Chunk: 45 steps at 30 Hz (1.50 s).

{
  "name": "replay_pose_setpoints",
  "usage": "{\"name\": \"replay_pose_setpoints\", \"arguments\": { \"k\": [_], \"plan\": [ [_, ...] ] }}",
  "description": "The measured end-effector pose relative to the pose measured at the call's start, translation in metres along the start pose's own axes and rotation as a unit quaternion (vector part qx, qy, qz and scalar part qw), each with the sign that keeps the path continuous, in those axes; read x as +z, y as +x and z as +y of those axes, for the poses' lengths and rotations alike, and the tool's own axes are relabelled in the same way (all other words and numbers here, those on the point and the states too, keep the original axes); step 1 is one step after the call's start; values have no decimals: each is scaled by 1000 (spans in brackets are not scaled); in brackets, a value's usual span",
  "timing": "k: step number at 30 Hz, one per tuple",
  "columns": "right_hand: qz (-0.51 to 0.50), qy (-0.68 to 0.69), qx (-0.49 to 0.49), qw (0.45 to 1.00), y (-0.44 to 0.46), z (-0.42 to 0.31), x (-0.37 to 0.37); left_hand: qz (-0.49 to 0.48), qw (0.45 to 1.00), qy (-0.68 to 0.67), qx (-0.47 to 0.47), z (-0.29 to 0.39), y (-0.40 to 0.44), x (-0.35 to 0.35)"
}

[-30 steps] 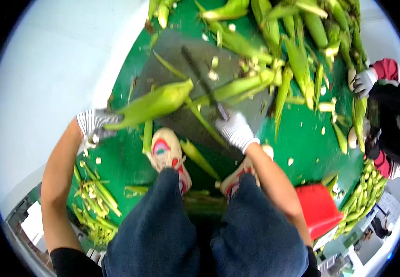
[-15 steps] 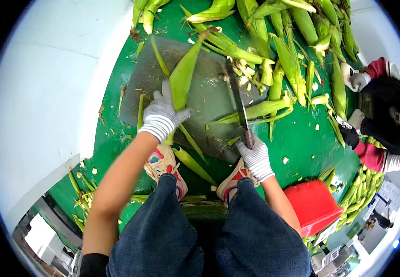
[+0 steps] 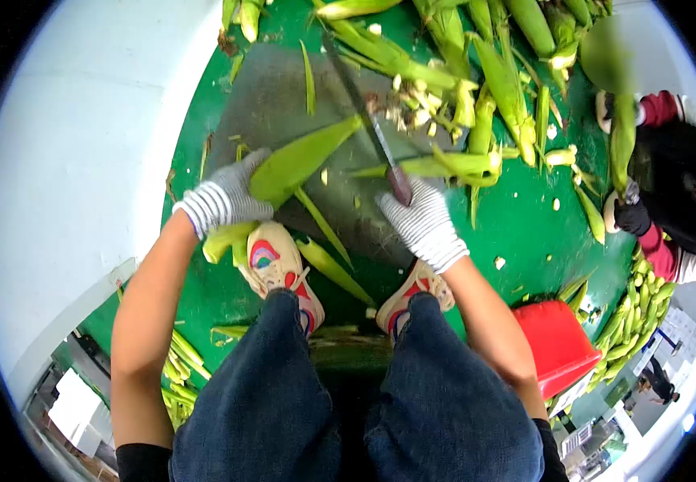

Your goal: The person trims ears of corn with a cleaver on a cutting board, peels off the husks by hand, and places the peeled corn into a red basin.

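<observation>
Both my hands wear grey-and-white striped gloves. My left hand [image 3: 239,189] is closed round the lower end of a green corn ear [image 3: 304,161], whose tip points up and right over the dark grey board [image 3: 263,88]. In my right hand [image 3: 420,213] is the brown handle of a long knife [image 3: 368,124]; its blade slants up and left above the board, apart from the ear. Another husked ear [image 3: 460,165] lies just beyond my right hand, and cut stem pieces [image 3: 420,104] lie at the board's upper right.
Corn ears [image 3: 508,104] are heaped at the top right of the green floor [image 3: 524,217]. A red container [image 3: 557,345] stands at the lower right by a corn pile [image 3: 629,329]. A co-worker [image 3: 677,185] at the right holds an ear. Loose husks [image 3: 332,273] lie between my shoes.
My left hand has moved down and left, and the ear now leans right in it. The knife has swung left with my right hand. The co-worker's ear has been raised.
</observation>
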State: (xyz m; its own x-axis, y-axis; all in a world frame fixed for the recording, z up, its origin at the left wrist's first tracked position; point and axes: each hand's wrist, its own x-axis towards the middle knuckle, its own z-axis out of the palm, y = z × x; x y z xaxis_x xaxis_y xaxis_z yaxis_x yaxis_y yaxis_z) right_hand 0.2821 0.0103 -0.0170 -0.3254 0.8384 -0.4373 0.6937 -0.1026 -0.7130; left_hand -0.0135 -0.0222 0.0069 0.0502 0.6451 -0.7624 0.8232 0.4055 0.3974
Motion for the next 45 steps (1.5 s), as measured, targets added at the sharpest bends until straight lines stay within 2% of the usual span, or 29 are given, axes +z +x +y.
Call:
{"name": "replay_pose_setpoints", "arguments": {
  "k": [2,3,6,7,8,9,10,12,13,14,15,16,18,21,22,23,24,25,26,27,28,29,31,33,36,39,41,44,45],
  "plan": [
    [34,31,-25,999,-12,-37,-23,-6,997,-75,30,-13,7,2],
    [74,42,-98,992,-11,-44,-28,-12,995,-96,34,-9,5,-1],
    [3,64,-11,998,19,1,16,-37,991,-125,13,-10,7,-5],
    [-53,6,66,996,22,9,15,-11,997,-70,31,-18,13,0],
    [-107,-47,145,983,23,17,18,-21,992,-122,36,-16,4,-2],
    [-79,-38,92,992,22,35,24,-38,975,-216,40,-24,8,-2],
    [-119,49,147,981,13,32,13,-65,948,-310,33,-37,3,6],
    [-108,64,142,982,-7,37,4,-63,934,-349,51,-45,-25,22],
    [-43,32,61,997,-11,61,12,-45,927,-364,75,-45,-29,20],
    [-46,95,142,984,-15,51,2,-58,879,-465,88,-48,-36,31],
    [30,-46,57,997,-18,41,-8,-40,884,-456,98,-48,-43,40],
    [112,-187,-32,976,-17,28,-21,-21,888,-445,113,-44,-48,45],
    [97,-125,-151,976,-8,-34,-51,48,910,-377,165,-24,-54,50],
    [-42,138,-212,967,7,-98,-51,154,921,-271,234,13,-48,56],
    [-49,155,-186,969,6,-120,-56,131,911,-338,199,26,-53,50],
    [-48,185,-228,955,11,-131,-56,215,915,-258,225,17,-44,51],
    [-88,57,-234,967,1,-152,-75,235,921,-161,267,-14,-29,46],
    [-50,-71,-301,950,-3,-160,-67,254,916,-199,237,-12,-37,30],
    [-59,-145,-323,933,-5,-162,-53,274,908,-239,207,-9,-46,13],
    [11,-141,-359,923,-9,-150,-30,346,856,-274,270,26,-70,-4],
    [43,-126,-364,922,-7,-137,-18,302,870,-317,228,-7,-73,-10],
    [26,-97,-354,930,-10,-131,-25,173,899,-336,223,-31,-77,-28],
    [-7,-91,-354,931,-13,-126,-28,119,925,-299,202,-30,-82,-33],
    [-37,-136,-372,917,-9,-127,-15,270,926,-192,180,8,-89,-7],
    [5,-137,-387,912,-7,-126,-4,394,889,-139,186,9,-88,6],
    [-9,-57,-375,925,-10,-126,-8,236,919,-218,226,18,-101,-15],
    [4,-2,-386,923,-13,-125,-14,239,916,-259,193,19,-99,-15],
    [-19,91,-297,950,-25,-135,-41,417,866,-253,113,33,-96,-1],
    [-44,61,-273,959,-28,-140,-50,329,894,-288,98,27,-96,-12]
  ]
}}
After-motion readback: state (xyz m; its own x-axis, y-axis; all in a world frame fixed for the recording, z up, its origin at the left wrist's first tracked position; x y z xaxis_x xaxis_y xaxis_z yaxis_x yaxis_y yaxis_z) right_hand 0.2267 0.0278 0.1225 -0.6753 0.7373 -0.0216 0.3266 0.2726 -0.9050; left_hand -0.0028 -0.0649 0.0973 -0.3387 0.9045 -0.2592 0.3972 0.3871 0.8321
